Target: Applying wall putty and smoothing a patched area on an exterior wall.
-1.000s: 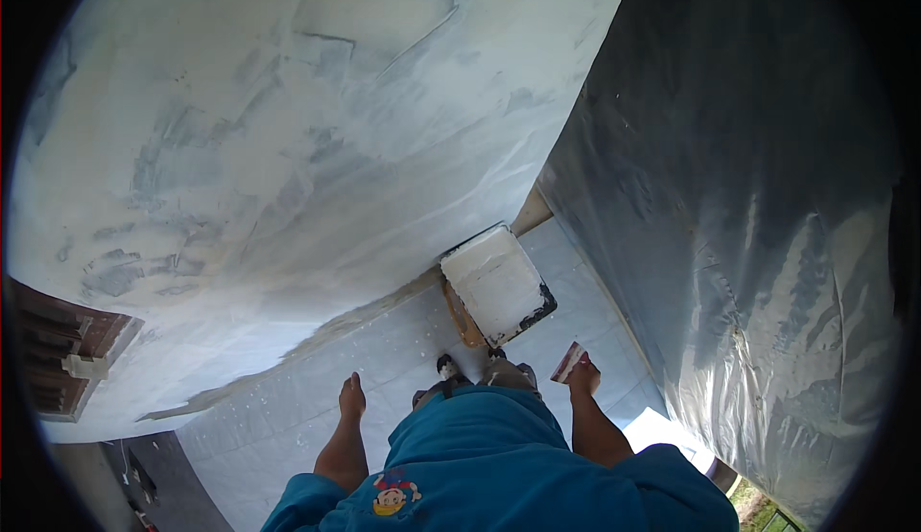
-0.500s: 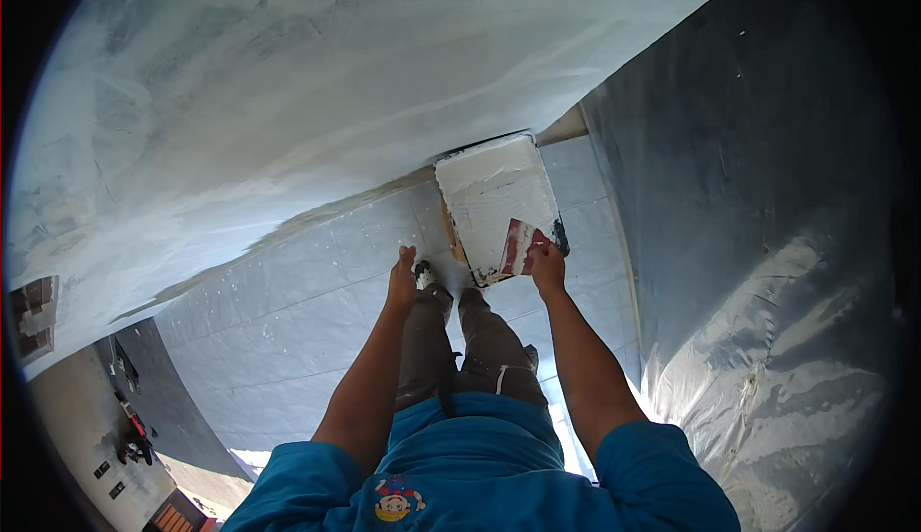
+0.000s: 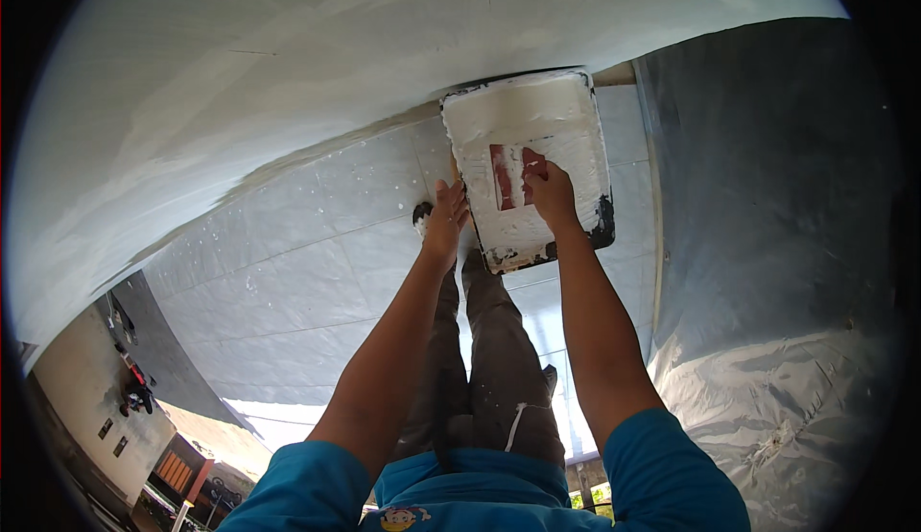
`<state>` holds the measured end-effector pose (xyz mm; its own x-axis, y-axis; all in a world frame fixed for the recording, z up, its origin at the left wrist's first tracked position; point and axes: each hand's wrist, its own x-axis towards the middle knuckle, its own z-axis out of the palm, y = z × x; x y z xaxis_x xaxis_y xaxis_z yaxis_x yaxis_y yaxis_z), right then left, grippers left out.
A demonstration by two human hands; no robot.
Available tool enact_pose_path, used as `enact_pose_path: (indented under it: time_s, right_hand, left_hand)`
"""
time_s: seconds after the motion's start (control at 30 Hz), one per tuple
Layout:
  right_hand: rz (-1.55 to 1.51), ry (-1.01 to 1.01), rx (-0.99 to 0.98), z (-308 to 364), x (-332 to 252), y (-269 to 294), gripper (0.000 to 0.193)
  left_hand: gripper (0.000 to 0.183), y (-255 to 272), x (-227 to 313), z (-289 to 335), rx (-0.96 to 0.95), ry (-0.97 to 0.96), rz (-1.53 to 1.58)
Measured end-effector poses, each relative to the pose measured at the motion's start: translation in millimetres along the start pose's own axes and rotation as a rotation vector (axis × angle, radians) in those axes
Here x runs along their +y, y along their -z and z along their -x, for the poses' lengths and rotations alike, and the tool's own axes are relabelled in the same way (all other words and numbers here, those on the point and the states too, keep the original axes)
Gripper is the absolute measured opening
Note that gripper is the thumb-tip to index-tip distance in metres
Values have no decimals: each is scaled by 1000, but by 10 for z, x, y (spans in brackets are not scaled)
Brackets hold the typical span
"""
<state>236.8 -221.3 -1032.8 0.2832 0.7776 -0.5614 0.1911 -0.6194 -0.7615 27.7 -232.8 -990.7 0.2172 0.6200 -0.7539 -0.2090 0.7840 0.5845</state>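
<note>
My empty left hand, fingers extended, is at the tray's left edge, touching or not I can't tell. Farther right, my right hand grasps the red scraper; its blade lies left of my grip, long edge running near to far, over white paste.

The red scraper, streaked with white, is over the black-edged tray coated with white paste.

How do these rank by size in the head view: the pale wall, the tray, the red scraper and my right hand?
1. Pale wall
2. Tray
3. Red scraper and right hand, unranked: they look similar, and your fingers cover part of the scraper.
</note>
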Motion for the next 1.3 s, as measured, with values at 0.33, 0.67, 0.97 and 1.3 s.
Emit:
enact_pose_path:
  time_s: [0.33, 0.67, 0.97, 1.3]
  right_hand:
    - [-20, 37, -111, -40, 79, -172, 22]
    - [-294, -42, -155, 51, 40, -131, 21]
    - [-550, -193, -138, 161, 44, -63, 27]
    - [-259, -68, -24, 264, 84, -23, 21]
  left_hand:
    - [106, -164, -55, 54, 23, -53, 76]
    - [107, -137, -56, 56, 8, -53, 71]
    - [107, -123, -64, 52, 6, -58, 72]
    - [109, -66, -79, 37, 3, -36, 70]
